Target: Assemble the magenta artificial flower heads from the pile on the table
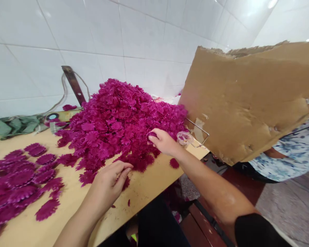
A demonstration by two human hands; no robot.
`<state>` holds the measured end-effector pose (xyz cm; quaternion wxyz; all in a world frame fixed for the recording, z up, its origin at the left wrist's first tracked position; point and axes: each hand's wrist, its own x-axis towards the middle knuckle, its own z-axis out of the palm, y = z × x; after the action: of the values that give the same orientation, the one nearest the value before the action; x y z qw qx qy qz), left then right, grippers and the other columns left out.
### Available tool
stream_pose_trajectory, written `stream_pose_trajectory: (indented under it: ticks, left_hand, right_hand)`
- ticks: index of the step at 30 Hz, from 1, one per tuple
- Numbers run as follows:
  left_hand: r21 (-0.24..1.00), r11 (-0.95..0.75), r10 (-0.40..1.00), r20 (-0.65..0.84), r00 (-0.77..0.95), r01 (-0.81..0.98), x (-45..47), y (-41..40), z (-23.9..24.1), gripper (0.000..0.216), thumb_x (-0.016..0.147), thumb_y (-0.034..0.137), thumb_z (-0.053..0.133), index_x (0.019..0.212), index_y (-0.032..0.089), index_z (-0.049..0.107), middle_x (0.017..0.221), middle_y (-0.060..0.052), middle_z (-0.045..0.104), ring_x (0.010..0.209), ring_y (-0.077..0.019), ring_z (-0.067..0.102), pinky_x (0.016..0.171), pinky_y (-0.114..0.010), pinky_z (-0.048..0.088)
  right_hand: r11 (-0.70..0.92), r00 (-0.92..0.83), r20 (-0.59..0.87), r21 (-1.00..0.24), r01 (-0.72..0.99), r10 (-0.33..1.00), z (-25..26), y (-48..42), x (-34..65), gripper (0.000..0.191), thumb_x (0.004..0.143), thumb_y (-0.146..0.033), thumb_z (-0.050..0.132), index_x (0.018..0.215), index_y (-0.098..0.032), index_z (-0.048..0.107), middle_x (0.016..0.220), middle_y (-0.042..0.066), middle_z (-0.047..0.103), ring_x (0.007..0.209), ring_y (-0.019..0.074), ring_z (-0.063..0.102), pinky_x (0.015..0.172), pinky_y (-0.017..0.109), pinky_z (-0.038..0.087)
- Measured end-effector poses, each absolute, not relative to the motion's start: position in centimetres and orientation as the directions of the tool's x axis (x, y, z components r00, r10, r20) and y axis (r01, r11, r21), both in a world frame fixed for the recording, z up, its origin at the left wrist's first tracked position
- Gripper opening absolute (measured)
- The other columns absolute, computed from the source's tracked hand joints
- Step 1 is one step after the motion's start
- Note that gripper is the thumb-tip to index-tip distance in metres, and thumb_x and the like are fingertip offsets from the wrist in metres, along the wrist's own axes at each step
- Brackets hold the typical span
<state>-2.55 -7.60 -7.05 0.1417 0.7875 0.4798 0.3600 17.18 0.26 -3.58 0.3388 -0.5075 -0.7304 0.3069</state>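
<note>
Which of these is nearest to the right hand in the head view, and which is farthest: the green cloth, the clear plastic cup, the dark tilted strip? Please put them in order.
From the right hand:
1. Clear plastic cup, just to its right.
2. Dark tilted strip, at the back left.
3. Green cloth, at the far left.

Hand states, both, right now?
Left hand: pinched closed; can't tell whether it holds anything.
Right hand: closed on a magenta flower piece.

Text: 0 readable | labels, brands: 0 | numbers, signs: 0 (nothing legible in view)
</note>
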Motion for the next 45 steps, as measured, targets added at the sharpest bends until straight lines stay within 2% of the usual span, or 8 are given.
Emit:
stream_pose_trajectory:
  ticks: [5, 10, 15, 18, 29, 33, 40, 45]
  left_hand:
    - [0.703, -0.383, 0.909, 0.401, 0.110, 0.600, -2.6, -7.1, -6.7, 0.026, 0.078, 0.037, 0.047, 0.082, 0.020, 0.066, 0.079, -0.005, 0.069, 0.073, -0.0180, 0.063, 0.068, -0.028, 0.048]
    - [0.867, -0.226, 0.940, 0.314, -0.135, 0.444, -2.3, -5.5, -7.0, 0.033, 0.074, 0.041, 0.049, 0.092, 0.017, 0.064, 0.083, -0.007, 0.068, 0.076, -0.0195, 0.062, 0.072, -0.032, 0.048]
    - [0.941, -0.195, 0.954, 0.247, -0.167, 0.277, -1.2, -3.8, -6.9, 0.034, 0.069, 0.039, 0.055, 0.092, 0.015, 0.061, 0.084, -0.007, 0.068, 0.079, -0.0197, 0.062, 0.078, -0.034, 0.048]
    - [0.958, -0.167, 0.968, 0.204, -0.149, 0.231, -0.8, -3.3, -7.1, 0.032, 0.068, 0.040, 0.055, 0.087, 0.015, 0.060, 0.080, -0.006, 0.067, 0.077, -0.0189, 0.061, 0.076, -0.033, 0.048]
    - [0.895, -0.180, 0.955, 0.258, -0.145, 0.409, -1.6, -3.4, -8.3, 0.023, 0.075, 0.034, 0.044, 0.081, 0.018, 0.058, 0.077, -0.003, 0.064, 0.072, -0.0167, 0.057, 0.071, -0.030, 0.043]
    - [0.934, -0.174, 0.965, 0.224, -0.133, 0.313, -1.4, -3.4, -8.6, 0.024, 0.076, 0.038, 0.041, 0.070, 0.018, 0.052, 0.066, 0.001, 0.056, 0.065, -0.0142, 0.051, 0.066, -0.027, 0.043]
    - [0.952, -0.108, 0.964, 0.171, -0.206, 0.286, -1.1, -3.1, -8.6, 0.029, 0.076, 0.045, 0.040, 0.067, 0.020, 0.049, 0.066, 0.000, 0.054, 0.072, -0.0168, 0.052, 0.075, -0.032, 0.042]
    - [0.968, -0.163, 0.976, 0.186, -0.112, 0.189, -1.0, -3.5, -7.5, 0.031, 0.077, 0.047, 0.039, 0.061, 0.021, 0.039, 0.056, 0.005, 0.037, 0.055, -0.0117, 0.038, 0.057, -0.026, 0.038]
  right_hand:
    - [0.372, -0.294, 0.246, -0.758, 0.535, 0.924, -5.1, -0.6, 12.7, 0.019, 0.080, -0.020, 0.046, 0.063, -0.020, 0.038, 0.063, -0.002, 0.047, 0.062, 0.0117, 0.043, 0.063, 0.026, 0.034]
    - [0.240, -0.236, 0.143, -0.858, 0.455, 0.961, -5.5, 0.0, 11.1, 0.022, 0.082, -0.019, 0.043, 0.061, -0.019, 0.038, 0.059, -0.003, 0.045, 0.056, 0.0099, 0.041, 0.058, 0.024, 0.032]
    - [0.089, -0.270, 0.006, -0.951, 0.297, 0.963, -5.7, 0.6, 10.3, 0.025, 0.082, -0.019, 0.040, 0.057, -0.019, 0.037, 0.052, -0.006, 0.038, 0.048, 0.0078, 0.033, 0.052, 0.023, 0.029]
    - [0.134, -0.307, 0.057, -0.962, 0.239, 0.950, -5.7, 0.6, 10.2, 0.027, 0.083, -0.022, 0.039, 0.056, -0.020, 0.034, 0.051, -0.007, 0.034, 0.049, 0.0080, 0.031, 0.052, 0.023, 0.028]
    - [0.481, -0.351, 0.329, -0.583, 0.654, 0.877, -5.0, -0.9, 11.2, 0.021, 0.081, -0.030, 0.050, 0.067, -0.019, 0.041, 0.069, 0.000, 0.047, 0.064, 0.0119, 0.041, 0.063, 0.026, 0.032]
    - [0.531, -0.505, 0.251, -0.647, 0.547, 0.826, -5.5, -0.7, 11.1, 0.028, 0.088, -0.030, 0.037, 0.062, -0.019, 0.036, 0.062, -0.002, 0.044, 0.059, 0.0105, 0.040, 0.059, 0.025, 0.031]
    - [0.401, -0.419, 0.274, -0.881, 0.251, 0.866, -6.5, -0.3, 10.4, 0.032, 0.085, -0.038, 0.034, 0.060, -0.019, 0.037, 0.061, -0.002, 0.041, 0.058, 0.0102, 0.038, 0.060, 0.025, 0.033]
    - [0.209, -0.441, 0.199, -0.978, -0.026, 0.875, -6.9, -0.3, 10.2, 0.040, 0.078, -0.057, 0.040, 0.061, -0.021, 0.033, 0.055, -0.005, 0.028, 0.050, 0.0089, 0.028, 0.047, 0.023, 0.030]
